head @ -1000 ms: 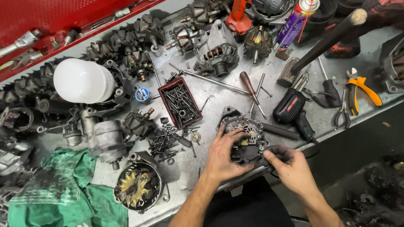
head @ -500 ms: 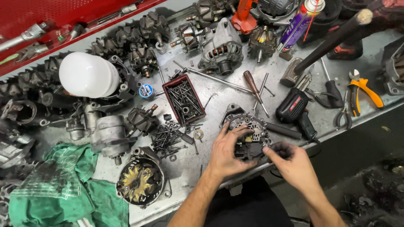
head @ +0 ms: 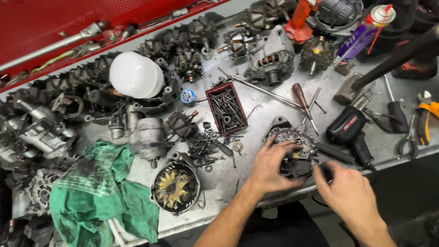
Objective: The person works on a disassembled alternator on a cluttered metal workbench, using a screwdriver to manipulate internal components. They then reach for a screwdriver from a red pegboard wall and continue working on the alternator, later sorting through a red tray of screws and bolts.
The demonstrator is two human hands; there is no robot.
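On the metal workbench (head: 256,114) near its front edge lies an alternator housing (head: 292,139), round and grey with dark parts inside. My left hand (head: 270,167) rests on its left side, fingers curled over a black part (head: 297,168) at the housing's front. My right hand (head: 347,192) grips the same black part from the right with its fingertips. A black handled power tool (head: 350,130) lies just right of the housing.
A dark red tray of screws (head: 227,107), loose bolts (head: 206,146), a stator with yellow windings (head: 176,187), a green rag (head: 98,192), a white dome (head: 135,75), screwdrivers (head: 302,98), pliers (head: 423,121), a spray can (head: 361,32) and many alternator parts crowd the bench.
The view has shifted slightly. Both hands stay on the alternator housing; my right hand has moved a little nearer to the black part.
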